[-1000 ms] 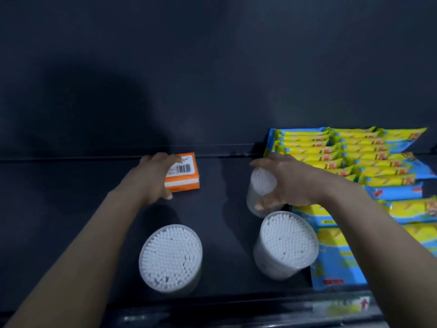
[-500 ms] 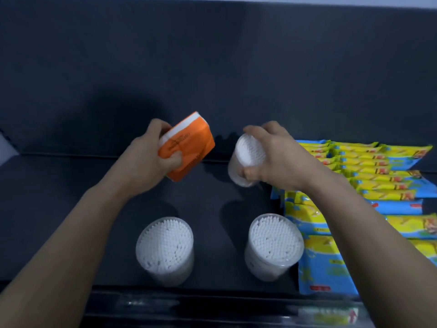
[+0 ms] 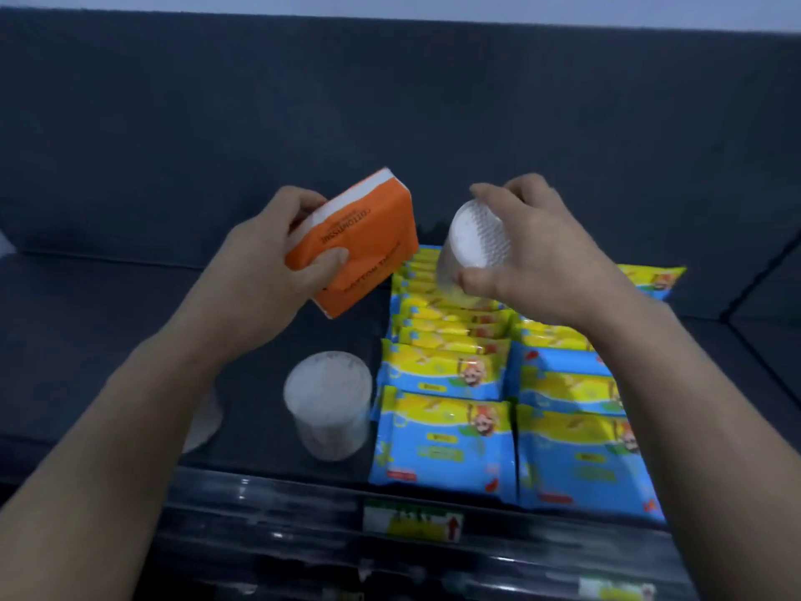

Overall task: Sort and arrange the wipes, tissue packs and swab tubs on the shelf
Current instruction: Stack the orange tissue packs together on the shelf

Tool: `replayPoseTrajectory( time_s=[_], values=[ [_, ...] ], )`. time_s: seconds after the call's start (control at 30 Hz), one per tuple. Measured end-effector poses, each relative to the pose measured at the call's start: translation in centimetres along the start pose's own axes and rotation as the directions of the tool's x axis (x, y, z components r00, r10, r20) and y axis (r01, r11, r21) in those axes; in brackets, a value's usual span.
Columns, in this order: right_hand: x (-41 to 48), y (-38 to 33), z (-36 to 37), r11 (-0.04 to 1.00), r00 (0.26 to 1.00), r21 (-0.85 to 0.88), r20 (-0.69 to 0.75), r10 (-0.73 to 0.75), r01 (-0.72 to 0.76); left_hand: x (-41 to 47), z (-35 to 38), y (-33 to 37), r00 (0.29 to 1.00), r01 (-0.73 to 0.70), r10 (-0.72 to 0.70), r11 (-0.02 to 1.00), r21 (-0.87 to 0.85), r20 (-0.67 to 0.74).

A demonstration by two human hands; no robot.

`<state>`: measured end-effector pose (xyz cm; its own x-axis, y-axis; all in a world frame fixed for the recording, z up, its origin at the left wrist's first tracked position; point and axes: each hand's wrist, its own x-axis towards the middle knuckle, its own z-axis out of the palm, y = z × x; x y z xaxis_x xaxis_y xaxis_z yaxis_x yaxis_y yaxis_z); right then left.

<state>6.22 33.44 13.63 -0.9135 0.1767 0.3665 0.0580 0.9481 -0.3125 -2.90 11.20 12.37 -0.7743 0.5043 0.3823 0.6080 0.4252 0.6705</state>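
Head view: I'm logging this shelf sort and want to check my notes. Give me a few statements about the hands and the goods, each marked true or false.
1. The left hand grips the orange tissue pack, which is tilted and lifted off the shelf. True.
2. The right hand holds nothing. False: its fingers are curled round the held swab tub.
3. The wipes packs lie in rows on the right part of the shelf. True.
4. The standing swab tub sits on top of the wipes packs. False: it stands upright on the shelf itself, beside them on their left.
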Motion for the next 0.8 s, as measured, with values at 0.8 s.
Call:
replayPoseTrajectory(
  time_s=[0.8],
  values=[
    [-25.1,15.7,-13.4,0.770,0.784,-0.153,-0.168,0.598,-0.620,-1.6,24.1,19.9,0.827,-0.261,0.404,0.892,-0.368,0.392]
  ],
)
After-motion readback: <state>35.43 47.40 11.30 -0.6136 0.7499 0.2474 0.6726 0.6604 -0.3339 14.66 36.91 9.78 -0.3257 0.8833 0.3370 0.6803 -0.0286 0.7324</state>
